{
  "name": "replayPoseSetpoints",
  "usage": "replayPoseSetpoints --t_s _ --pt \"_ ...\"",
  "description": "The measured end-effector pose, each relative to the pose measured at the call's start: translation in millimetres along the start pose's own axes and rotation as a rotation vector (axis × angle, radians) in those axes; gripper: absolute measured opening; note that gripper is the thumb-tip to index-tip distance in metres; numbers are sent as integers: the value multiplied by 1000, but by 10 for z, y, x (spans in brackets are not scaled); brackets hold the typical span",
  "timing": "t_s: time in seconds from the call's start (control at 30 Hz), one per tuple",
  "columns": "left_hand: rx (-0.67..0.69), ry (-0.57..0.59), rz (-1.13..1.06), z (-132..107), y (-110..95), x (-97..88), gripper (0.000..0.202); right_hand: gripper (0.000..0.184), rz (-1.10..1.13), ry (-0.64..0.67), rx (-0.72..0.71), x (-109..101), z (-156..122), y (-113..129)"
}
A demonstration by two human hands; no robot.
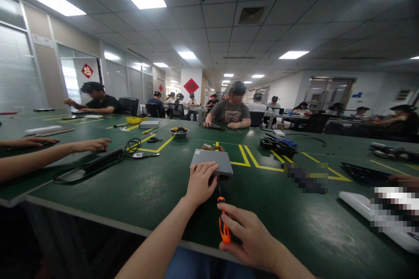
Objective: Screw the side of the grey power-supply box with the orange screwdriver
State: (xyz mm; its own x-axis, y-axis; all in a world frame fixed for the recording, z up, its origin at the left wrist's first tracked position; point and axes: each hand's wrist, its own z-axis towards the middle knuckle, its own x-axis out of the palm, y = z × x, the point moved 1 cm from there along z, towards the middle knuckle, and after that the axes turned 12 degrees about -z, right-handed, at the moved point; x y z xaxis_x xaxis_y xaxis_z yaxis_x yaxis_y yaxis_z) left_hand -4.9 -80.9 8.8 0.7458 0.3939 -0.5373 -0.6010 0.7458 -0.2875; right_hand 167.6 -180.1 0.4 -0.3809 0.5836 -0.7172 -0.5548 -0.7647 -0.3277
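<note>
A grey metal computer power supply (pixel 214 159) sits on the green table in front of me, with a bundle of coloured cables (pixel 212 148) at its far side. My left hand (pixel 200 181) grips its near left part, fingers over the top and thumb down at the front face. In my right hand (pixel 245 231) is an orange and black screwdriver (pixel 224 224), held between thumb and fingers. Its thin shaft points away from me to the front face of the power supply, beside my left thumb. Whether the tip sits in a screw is too small to tell.
On the left, another person's arms (pixel 78 146) reach over the table near a black adapter with cable (pixel 103 160). Farther back are a metal bowl (pixel 179 132) and a yellow tray (pixel 135 120). Black parts (pixel 278 144) and a white casing (pixel 366 209) lie right. A person (pixel 229 111) sits opposite.
</note>
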Motion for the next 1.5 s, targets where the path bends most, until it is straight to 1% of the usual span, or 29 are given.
replayPoseSetpoints --t_s 0.13,0.27,0.4,0.53,0.67,0.73,0.83,0.93,1.0,1.13,1.23,1.4,1.5 --pt "0 -1 -3 -2 2 2 36 34 10 -28 36 19 -10 -9" --pt "0 2 -3 -2 2 5 37 44 21 25 24 -4 19 -11" --pt "2 2 3 -2 0 2 38 42 8 78 -15 -27 44 -2" --pt "3 1 2 -3 -1 -6 35 41 6 37 6 -12 14 -1" --pt "1 1 1 -3 2 -7 34 34 18 -11 62 39 -30 -14" --pt "0 2 1 -3 2 -3 35 37 26 -5 78 43 -32 -20" --pt "0 4 -1 -3 1 2 35 46 34 29 62 4 -1 -15" --pt "1 6 -2 -1 1 3 35 43 21 73 18 -43 37 6" --pt "2 8 -3 0 4 2 34 40 8 74 7 -48 41 13" --pt "2 7 -3 -2 8 2 33 41 0 11 46 -3 -1 -5" --pt "3 7 0 -4 6 0 33 39 0 -7 88 16 -22 -24" --pt "7 6 6 -5 -1 -4 33 46 7 29 74 -28 8 -10" --pt "12 6 10 -4 0 -3 32 47 5 55 58 -37 19 -10"
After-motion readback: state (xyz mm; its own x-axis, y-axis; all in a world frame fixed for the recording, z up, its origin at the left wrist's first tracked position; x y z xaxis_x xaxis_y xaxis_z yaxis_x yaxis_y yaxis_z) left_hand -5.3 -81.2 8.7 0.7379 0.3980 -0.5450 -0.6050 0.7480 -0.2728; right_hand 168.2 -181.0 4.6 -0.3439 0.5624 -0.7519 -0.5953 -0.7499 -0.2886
